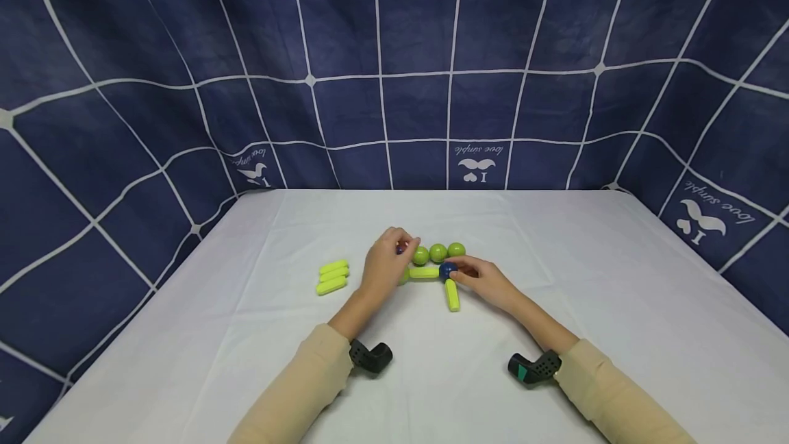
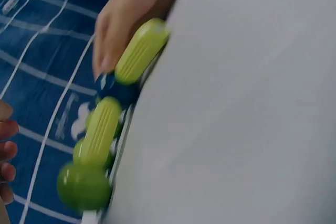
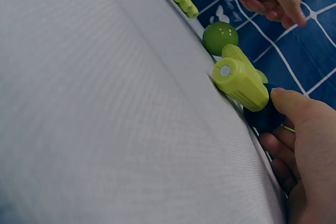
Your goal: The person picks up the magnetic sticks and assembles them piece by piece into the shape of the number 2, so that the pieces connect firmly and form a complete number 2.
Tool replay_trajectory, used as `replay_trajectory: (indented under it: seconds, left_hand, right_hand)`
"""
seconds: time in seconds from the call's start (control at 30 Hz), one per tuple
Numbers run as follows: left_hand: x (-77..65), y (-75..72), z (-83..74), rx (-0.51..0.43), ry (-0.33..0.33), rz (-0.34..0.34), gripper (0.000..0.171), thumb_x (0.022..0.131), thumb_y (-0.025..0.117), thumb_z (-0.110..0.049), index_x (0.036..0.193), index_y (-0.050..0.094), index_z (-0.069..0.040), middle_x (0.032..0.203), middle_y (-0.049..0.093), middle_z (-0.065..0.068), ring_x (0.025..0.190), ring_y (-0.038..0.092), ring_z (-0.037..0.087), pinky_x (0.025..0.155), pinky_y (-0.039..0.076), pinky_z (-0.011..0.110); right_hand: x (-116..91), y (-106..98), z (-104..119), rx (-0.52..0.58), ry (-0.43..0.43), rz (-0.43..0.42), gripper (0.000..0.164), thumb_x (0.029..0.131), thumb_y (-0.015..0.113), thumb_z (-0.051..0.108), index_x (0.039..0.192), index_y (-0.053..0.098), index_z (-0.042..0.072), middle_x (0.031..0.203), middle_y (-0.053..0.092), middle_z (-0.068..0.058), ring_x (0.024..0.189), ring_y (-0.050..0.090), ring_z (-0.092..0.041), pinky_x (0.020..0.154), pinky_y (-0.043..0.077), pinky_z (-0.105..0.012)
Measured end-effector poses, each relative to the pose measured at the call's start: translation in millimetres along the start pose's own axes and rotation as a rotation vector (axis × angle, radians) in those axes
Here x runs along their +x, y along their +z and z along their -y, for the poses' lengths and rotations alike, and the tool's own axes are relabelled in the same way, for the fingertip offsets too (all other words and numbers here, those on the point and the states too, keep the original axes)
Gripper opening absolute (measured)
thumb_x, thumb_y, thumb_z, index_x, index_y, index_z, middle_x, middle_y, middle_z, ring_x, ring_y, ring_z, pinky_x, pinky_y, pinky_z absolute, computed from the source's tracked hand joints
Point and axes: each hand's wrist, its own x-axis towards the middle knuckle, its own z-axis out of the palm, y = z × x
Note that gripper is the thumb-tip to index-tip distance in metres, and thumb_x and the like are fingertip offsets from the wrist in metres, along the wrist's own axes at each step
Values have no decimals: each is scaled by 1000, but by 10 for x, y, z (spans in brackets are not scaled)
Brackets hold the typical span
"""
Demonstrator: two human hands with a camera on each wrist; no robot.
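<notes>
My right hand grips a dark blue ball, thumb on its near side. Two lime-green ribbed rods meet at this ball: one rod runs left to a green ball, the other rod points toward me. In the right wrist view, the near rod shows a grey disc on its end. My left hand hovers above the green ball, fingers bent loosely, with nothing visible in them in the right wrist view. Another dark blue ball shows partly behind its fingers.
Behind the joined pieces, several loose green balls stand in a row. Left of my left hand lie three lime-green rods side by side. A white cloth covers the table, with a blue checked curtain behind it.
</notes>
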Motion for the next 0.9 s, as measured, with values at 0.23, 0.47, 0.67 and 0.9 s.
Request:
replay_trajectory:
  seconds: [0.23,0.47,0.67,0.9]
  left_hand:
    - [47,-34,367,-104,-209,1,19,87,59,-22,97,63,-7,102,53,8,86,48,21,73,37,26]
    - [52,15,491,-127,-240,131,29,89,55,-23,116,62,-14,129,45,15,117,44,31,93,41,43]
    - [27,31,517,-140,-234,140,22,88,57,-18,107,64,-10,120,56,15,112,51,30,93,43,42]
    - [18,20,507,-203,-330,127,22,86,61,-21,103,57,-8,108,63,11,100,58,23,89,45,37]
  right_hand:
    - [-31,19,2,5,20,1,40,89,56,31,123,55,8,113,61,-9,92,55,-14,78,46,-25]
    - [0,10,18,16,13,5,40,89,56,30,123,55,9,115,61,-9,95,56,-16,80,46,-27]
    - [-9,9,11,19,17,7,39,89,56,29,123,55,9,115,60,-10,94,55,-16,79,46,-25]
    - [-6,10,7,25,3,8,40,89,56,30,123,55,8,114,61,-10,94,55,-16,78,46,-23]
